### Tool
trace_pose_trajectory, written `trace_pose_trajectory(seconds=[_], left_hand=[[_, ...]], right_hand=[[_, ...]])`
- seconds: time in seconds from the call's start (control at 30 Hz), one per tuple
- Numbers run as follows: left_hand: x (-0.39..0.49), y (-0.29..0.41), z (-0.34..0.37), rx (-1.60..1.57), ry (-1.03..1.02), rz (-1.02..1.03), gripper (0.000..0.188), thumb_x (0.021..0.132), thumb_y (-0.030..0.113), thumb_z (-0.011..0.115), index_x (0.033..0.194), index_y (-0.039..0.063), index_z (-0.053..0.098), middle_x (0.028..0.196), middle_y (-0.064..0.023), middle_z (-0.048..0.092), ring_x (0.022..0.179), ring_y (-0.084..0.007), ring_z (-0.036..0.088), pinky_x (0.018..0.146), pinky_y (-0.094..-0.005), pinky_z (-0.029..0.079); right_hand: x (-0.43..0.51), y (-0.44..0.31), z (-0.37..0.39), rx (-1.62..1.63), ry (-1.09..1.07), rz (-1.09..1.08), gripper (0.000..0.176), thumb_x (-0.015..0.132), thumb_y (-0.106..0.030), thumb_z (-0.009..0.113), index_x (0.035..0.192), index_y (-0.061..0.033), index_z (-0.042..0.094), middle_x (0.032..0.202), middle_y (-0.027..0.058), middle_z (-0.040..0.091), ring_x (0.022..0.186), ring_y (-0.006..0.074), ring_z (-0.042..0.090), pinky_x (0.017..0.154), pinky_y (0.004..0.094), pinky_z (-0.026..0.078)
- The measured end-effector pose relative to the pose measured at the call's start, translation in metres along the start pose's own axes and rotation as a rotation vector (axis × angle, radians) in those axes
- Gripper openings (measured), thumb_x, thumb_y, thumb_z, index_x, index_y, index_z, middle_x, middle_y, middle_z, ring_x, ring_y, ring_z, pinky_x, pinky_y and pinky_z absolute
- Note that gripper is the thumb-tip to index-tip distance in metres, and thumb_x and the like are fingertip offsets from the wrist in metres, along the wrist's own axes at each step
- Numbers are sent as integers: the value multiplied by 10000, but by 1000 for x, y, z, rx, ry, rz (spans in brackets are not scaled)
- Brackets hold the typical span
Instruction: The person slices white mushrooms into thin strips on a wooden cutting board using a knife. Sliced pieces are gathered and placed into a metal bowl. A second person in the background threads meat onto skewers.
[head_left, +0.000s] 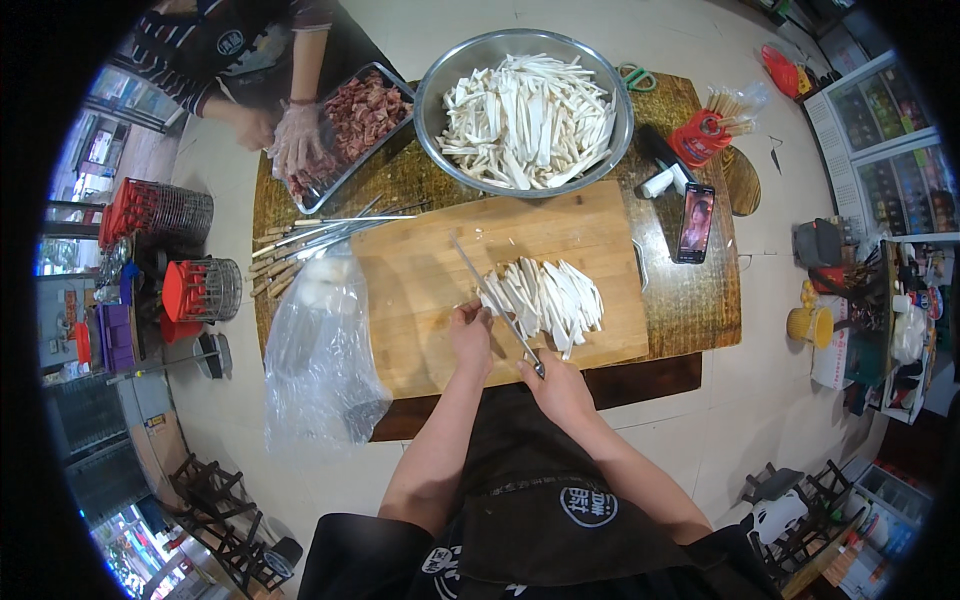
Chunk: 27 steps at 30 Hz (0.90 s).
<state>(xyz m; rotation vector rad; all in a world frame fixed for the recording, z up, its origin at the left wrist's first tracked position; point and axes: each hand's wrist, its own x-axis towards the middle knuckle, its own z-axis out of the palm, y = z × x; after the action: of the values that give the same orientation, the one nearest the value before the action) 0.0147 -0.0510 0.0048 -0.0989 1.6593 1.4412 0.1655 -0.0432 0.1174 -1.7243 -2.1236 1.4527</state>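
My right hand (559, 382) grips the handle of a kitchen knife (491, 296), its blade seen nearly edge-on and slanting away to the upper left. Just left of the blade, my left hand (471, 341) has bent fingers at the left end of a pile of white strips (559, 300), which look like king oyster mushroom. Whether those fingers pinch a piece cannot be made out. Pile and blade are over a bamboo cutting board (420, 300). A clear plastic bag (319, 360) with whitish contents overlaps the board's left edge.
Beyond the board stands a steel bowl (429, 142) heaped with similar strips. A co-worker's gloved hand (296, 142) is in a tray (349, 180) of cut meat. Wooden-handled metal skewers (281, 262) lie at left. A phone (695, 225) and a red container (697, 139) of sticks are at right.
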Motion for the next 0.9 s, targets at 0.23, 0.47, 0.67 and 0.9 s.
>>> trace_pose_trajectory(seconds=[0.23,0.47,0.67,0.9], left_hand=[[1,2,-2,-22,-16,12,165,911,-19,591,1071,2,557,972,-48,600,839,-120,562,747,-235,468],[2,0,0,120,36,52,155,891,-26,603,1042,-1,578,949,-60,623,877,-148,590,785,-258,479],[-6,7,3,374,127,167,119,873,-5,624,989,-19,604,861,-75,643,786,-163,614,723,-290,495],[-6,11,-2,509,123,238,129,858,30,656,966,-24,611,850,-94,662,748,-184,644,691,-312,511]], right_hand=[[3,2,4,-62,-29,-30,387,930,-355,600,903,30,571,792,300,630,800,480,615,704,542,482],[11,8,7,-33,-43,-15,409,933,-382,597,936,26,573,809,302,633,825,490,607,705,546,480],[12,5,12,-122,-47,-26,362,935,-341,577,966,17,614,788,270,647,807,453,629,720,525,491],[-8,5,3,44,31,-6,361,916,-316,630,881,39,573,733,290,611,758,490,597,661,528,467]])
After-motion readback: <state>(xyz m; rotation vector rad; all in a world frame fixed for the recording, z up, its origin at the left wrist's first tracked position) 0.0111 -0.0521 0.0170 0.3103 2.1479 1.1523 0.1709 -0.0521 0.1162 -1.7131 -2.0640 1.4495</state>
